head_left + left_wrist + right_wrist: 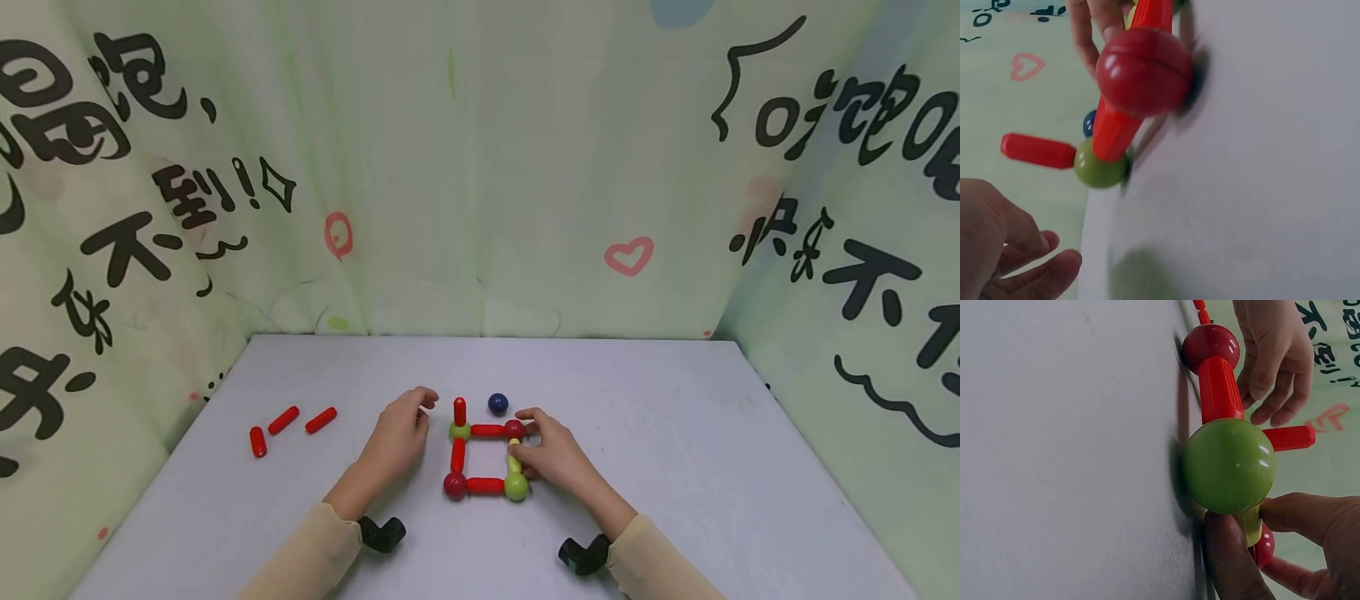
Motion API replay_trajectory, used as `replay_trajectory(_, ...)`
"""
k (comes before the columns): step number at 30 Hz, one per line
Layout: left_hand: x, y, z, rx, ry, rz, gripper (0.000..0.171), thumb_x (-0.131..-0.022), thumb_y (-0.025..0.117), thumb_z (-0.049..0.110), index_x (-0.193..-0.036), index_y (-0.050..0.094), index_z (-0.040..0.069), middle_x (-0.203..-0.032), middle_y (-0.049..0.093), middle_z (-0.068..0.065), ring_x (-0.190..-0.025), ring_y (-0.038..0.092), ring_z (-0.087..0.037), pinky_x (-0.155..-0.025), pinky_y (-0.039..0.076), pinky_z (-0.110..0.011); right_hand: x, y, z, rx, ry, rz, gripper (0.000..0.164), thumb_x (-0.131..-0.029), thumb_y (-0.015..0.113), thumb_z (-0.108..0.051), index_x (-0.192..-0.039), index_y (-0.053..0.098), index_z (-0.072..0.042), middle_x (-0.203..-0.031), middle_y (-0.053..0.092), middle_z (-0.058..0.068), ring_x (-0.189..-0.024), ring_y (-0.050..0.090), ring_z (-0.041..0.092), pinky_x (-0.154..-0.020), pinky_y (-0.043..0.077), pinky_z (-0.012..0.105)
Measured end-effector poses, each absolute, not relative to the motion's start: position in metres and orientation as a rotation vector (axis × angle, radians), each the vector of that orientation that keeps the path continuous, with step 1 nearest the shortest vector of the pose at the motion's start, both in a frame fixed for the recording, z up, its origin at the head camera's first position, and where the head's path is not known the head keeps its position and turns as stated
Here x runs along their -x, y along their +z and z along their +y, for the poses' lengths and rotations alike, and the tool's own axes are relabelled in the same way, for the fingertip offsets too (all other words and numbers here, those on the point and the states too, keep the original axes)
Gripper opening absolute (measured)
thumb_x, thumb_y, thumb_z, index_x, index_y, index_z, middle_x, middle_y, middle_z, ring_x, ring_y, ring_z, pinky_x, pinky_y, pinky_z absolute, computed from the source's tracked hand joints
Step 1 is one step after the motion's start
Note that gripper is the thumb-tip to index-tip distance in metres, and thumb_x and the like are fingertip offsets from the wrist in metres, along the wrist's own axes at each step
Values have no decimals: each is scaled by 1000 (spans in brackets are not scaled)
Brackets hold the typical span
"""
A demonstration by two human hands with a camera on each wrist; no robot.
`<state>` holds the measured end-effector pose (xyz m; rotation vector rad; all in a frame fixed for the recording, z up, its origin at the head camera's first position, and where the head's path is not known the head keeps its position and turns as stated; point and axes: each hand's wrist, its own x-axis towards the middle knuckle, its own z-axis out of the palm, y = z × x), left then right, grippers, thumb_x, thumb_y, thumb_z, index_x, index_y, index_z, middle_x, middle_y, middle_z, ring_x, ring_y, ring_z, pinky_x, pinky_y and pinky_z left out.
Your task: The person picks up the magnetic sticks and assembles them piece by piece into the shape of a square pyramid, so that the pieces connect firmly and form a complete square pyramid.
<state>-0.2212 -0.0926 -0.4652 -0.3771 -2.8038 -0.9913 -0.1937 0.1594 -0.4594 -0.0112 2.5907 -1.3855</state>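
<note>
A square frame of balls and magnetic-looking rods lies on the table. Its corners are a near red ball (454, 486), a near green ball (516, 487), a far red ball (513, 428) and a far green ball (1101, 164). Red rods form most sides; a yellow-green rod (514, 458) makes the right one. From the far green ball a red rod (1038, 150) stands upright. My right hand (557, 451) pinches the yellow-green rod between thumb and fingers, close to the far red ball. Left of the frame, my left hand (397, 432) hovers with loosely bent fingers, holding nothing.
Behind the frame sits a loose blue ball (498, 404). Three loose red rods, one of them a slanted rod (283, 420), lie at the table's left. A printed curtain (480, 167) encloses the back and sides of the white table (675, 417).
</note>
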Motion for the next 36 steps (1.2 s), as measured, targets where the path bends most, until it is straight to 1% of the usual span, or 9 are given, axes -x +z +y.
replay_trajectory(5, 217, -466, -123, 306, -870, -2794, 24, -97, 59, -4, -119, 65, 3, -114, 70, -14, -104, 66, -28, -92, 58, -44, 193, -460, 159, 11, -1370, 2588, 52, -92, 75, -11, -140, 55, -9, -130, 62, 20, -62, 63, 15, -61, 59, 30)
replay_trajectory(10, 216, -469, -162, 180, -632, -2816, 24, -94, 61, -3, -118, 67, 2, -123, 66, -22, -110, 61, -41, -92, 54, -54, 193, -461, 160, 12, -1372, 2586, 51, -93, 75, -12, -140, 56, -10, -130, 61, 19, -62, 63, 16, -62, 59, 30)
replay_trajectory(14, 215, -463, -189, 45, -532, -2870, 30, -94, 61, -2, -124, 64, -2, -129, 59, -31, -117, 54, -51, -94, 51, -61, 194, -462, 161, 20, -1382, 2583, 50, -92, 75, -11, -139, 56, -9, -129, 61, 19, -61, 63, 15, -62, 59, 30)
replay_trajectory(18, 212, -455, -206, -4, -563, -2942, 39, -94, 59, -3, -133, 59, -5, -132, 55, -35, -120, 51, -54, -91, 53, -62, 194, -462, 162, 31, -1388, 2584, 50, -92, 75, -10, -138, 56, -8, -129, 62, 20, -60, 63, 15, -61, 60, 31)
replay_trajectory(22, 213, -453, -214, 14, -598, -2992, 42, -94, 57, -6, -135, 57, -5, -129, 56, -35, -117, 53, -53, -89, 53, -62, 194, -461, 162, 31, -1383, 2590, 49, -92, 75, -10, -138, 57, -8, -128, 62, 20, -59, 63, 15, -61, 59, 31)
replay_trajectory(27, 216, -457, -214, 69, -582, -3035, 37, -91, 61, -6, -129, 59, -7, -122, 59, -35, -106, 58, -50, -90, 54, -59, 195, -463, 161, 14, -1380, 2585, 51, -92, 75, -11, -139, 56, -8, -128, 62, 19, -60, 63, 16, -62, 59, 30)
replay_trajectory(32, 219, -459, -205, 53, -663, -3075, 37, -90, 63, -8, -126, 59, -4, -117, 61, -29, -97, 61, -38, -89, 57, -52, 196, -464, 161, 0, -1389, 2583, 51, -92, 75, -11, -140, 56, -9, -129, 62, 19, -60, 63, 16, -62, 59, 29)
replay_trajectory(36, 220, -459, -193, 62, -704, -3088, 34, -90, 62, -8, -123, 61, -2, -111, 62, -24, -90, 61, -31, -85, 58, -48, 196, -464, 161, 0, -1399, 2577, 52, -93, 76, -11, -140, 56, -8, -129, 62, 19, -61, 64, 16, -62, 60, 29)
